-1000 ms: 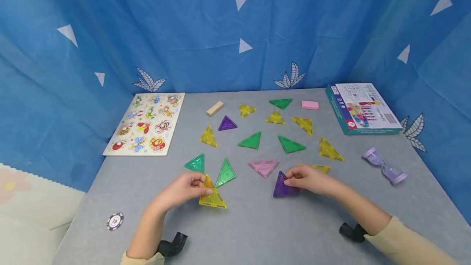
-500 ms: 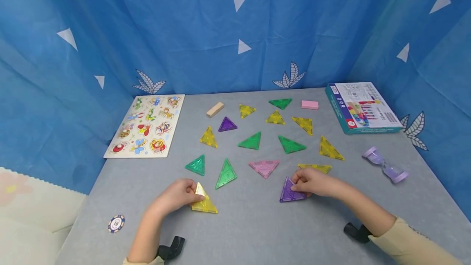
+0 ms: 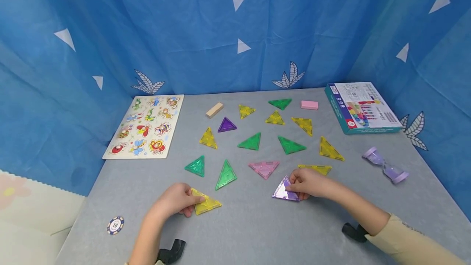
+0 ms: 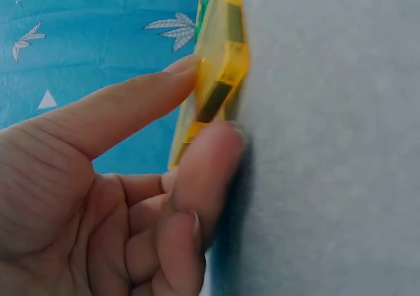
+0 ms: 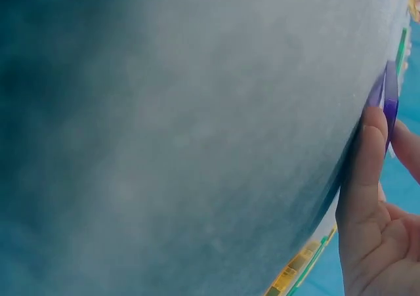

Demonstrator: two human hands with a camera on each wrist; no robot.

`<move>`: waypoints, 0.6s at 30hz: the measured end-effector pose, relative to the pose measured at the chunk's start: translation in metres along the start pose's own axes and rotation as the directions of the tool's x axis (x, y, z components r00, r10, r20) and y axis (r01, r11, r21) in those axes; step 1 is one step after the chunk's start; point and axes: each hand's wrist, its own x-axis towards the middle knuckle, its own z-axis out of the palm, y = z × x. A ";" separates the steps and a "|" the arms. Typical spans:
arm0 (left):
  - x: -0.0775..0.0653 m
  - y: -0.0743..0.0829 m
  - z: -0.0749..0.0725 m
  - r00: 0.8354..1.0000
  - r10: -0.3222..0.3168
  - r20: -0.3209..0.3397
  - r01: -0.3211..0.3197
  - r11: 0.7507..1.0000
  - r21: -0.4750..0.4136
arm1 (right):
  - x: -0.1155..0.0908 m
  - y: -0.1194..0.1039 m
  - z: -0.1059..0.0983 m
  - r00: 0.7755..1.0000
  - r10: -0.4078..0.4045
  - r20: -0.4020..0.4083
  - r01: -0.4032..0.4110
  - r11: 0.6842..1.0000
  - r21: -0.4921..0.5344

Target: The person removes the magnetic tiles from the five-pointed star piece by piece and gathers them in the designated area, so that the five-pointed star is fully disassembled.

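Observation:
Near the front of the table my left hand (image 3: 177,200) pinches a yellow translucent triangle tile (image 3: 209,204) by its left corner. In the left wrist view the thumb lies on one face of the yellow tile (image 4: 220,60) and a finger is behind it. To the right, my right hand (image 3: 309,184) pinches a purple triangle tile (image 3: 284,191) that shines with glare. The right wrist view shows this purple tile (image 5: 392,96) edge-on between thumb and fingers. Closest to both hands lie a pink triangle tile (image 3: 265,169) and a green triangle tile (image 3: 226,175).
Several other triangle tiles lie spread over the table, such as a purple one (image 3: 227,124) and a yellow one (image 3: 331,149). Around them are an insect puzzle board (image 3: 144,128), wooden block (image 3: 214,110), pink block (image 3: 309,104), box (image 3: 362,107), hourglass (image 3: 384,165) and poker chip (image 3: 115,225).
My left hand has moved left and nearer, away from the green tiles, and its yellow tile has turned. The right hand's purple tile went right, then back left, and now catches the light.

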 end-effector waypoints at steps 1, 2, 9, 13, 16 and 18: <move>-0.001 0.001 0.000 1.000 -0.011 -0.003 0.011 1.000 0.020 | 0.000 0.000 0.000 1.000 0.006 -0.004 -0.006 1.000 0.004; -0.001 0.001 0.001 1.000 -0.020 -0.004 0.020 0.999 0.043 | -0.001 0.000 0.001 1.000 0.013 -0.006 -0.012 1.000 0.010; 0.000 0.007 0.005 0.998 -0.034 -0.061 0.043 0.988 0.148 | -0.005 -0.001 0.002 0.999 0.043 -0.012 -0.043 0.998 0.047; -0.002 0.013 0.003 0.995 -0.032 -0.097 0.052 0.977 0.208 | -0.005 -0.002 -0.001 1.000 0.027 0.000 -0.027 0.999 0.047; -0.003 0.021 -0.003 0.990 0.000 -0.140 0.032 0.973 0.230 | -0.007 -0.004 -0.009 1.000 -0.011 -0.004 0.011 1.000 0.028; -0.001 0.030 -0.008 0.979 0.061 -0.194 -0.016 0.974 0.225 | -0.009 -0.008 -0.017 0.998 -0.051 -0.035 0.051 0.999 0.016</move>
